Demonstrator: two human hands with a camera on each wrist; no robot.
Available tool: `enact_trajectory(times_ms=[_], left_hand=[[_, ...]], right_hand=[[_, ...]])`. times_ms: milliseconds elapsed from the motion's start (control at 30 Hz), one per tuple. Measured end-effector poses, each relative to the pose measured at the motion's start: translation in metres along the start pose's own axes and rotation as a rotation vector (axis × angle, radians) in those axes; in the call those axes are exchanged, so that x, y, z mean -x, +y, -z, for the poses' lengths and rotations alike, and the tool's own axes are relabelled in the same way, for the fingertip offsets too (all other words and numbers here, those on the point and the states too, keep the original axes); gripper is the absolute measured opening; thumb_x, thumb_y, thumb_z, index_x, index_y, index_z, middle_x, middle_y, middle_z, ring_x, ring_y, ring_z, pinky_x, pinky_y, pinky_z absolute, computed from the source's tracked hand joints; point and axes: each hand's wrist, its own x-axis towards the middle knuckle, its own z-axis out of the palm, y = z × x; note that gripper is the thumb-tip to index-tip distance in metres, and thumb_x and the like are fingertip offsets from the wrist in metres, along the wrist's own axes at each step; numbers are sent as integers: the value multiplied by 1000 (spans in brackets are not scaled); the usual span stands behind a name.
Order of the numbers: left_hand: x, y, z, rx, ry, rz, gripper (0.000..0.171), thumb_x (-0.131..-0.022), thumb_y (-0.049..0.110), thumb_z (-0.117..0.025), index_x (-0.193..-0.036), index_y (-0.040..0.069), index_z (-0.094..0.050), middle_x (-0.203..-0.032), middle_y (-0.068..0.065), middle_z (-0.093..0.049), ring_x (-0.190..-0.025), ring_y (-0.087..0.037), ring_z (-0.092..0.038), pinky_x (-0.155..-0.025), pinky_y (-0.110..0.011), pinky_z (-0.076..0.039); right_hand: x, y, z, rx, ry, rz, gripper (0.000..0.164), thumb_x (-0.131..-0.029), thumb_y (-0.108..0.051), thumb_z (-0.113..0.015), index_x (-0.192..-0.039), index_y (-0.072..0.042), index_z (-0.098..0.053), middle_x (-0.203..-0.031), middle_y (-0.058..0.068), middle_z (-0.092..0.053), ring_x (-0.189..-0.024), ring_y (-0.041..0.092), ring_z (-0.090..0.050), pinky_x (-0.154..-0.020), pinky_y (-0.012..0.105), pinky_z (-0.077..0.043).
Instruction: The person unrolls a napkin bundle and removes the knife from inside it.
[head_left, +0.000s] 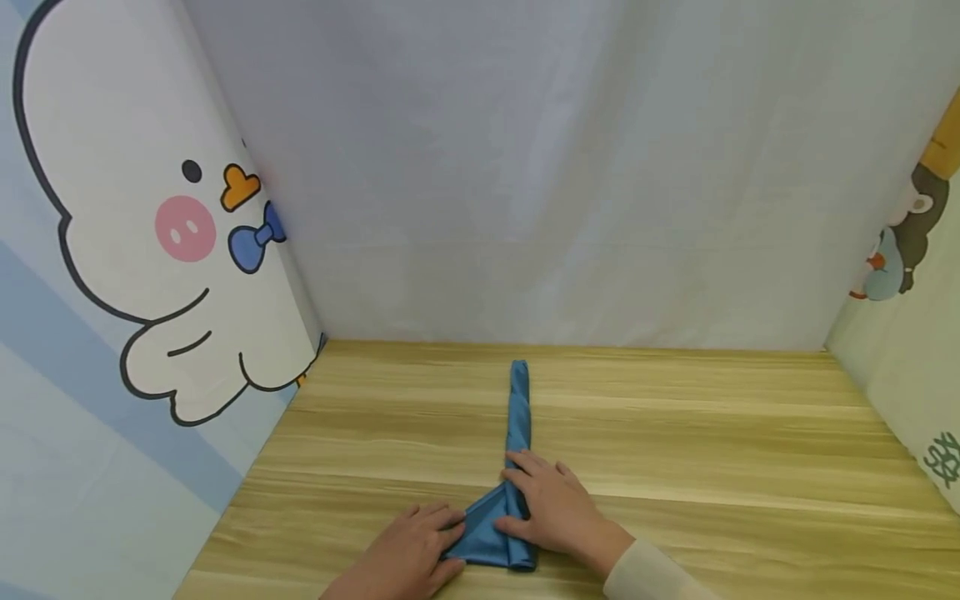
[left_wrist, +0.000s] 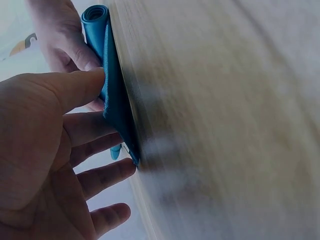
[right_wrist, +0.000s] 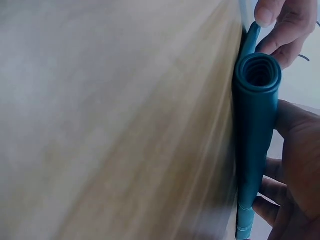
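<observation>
A shiny blue cloth (head_left: 517, 425) lies on the table, rolled into a long narrow tube pointing away from me. A flat triangular flap (head_left: 483, 533) spreads from the near part of the tube to the left. My left hand (head_left: 412, 546) rests on the flap's left corner, thumb and fingers spread. On the near half of the tube, my right hand (head_left: 555, 504) presses with its fingertips. In the right wrist view the coiled layers show at the near end of the roll (right_wrist: 257, 115). The left wrist view shows the left thumb against the flap's edge (left_wrist: 112, 85).
The wood-grain table (head_left: 712, 458) extends around the cloth. A pale curtain (head_left: 562, 167) hangs behind its far edge. At the left stands a panel with a printed white cartoon bird (head_left: 127, 208), and at the right another printed panel (head_left: 907, 358).
</observation>
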Motion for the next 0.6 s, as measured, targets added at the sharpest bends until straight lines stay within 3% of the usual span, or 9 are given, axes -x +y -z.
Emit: enact_trajectory(times_ms=[233,367,600], left_hand=[[-4,-2,2,41,9,20,53,-96,52,-51,-130,13,-62,-135,2,-54,-126,-21,-49,-96,-51,-43],[-15,-2,10,88,5,26,54,-96,52,-52,-132,14,-60,-137,1,-54,-129,-25,-46,-97,-54,-41],[-40,-7,10,85,-51,28,75,-93,63,-45,-151,18,-34,-156,2,-28,-143,-27,-25,-99,-62,-35]], right_hand=[[2,6,2,-40,-2,13,72,-86,-61,-60,-139,-13,-53,-151,5,-38,-139,27,-33,-99,61,-35],[3,7,1,-44,3,22,72,-86,-60,-61,-138,-11,-53,-150,7,-38,-138,28,-34,-99,58,-38],[3,5,-1,-33,-1,33,72,-87,-60,-61,-138,-11,-53,-150,8,-38,-138,29,-34,-99,55,-40]])
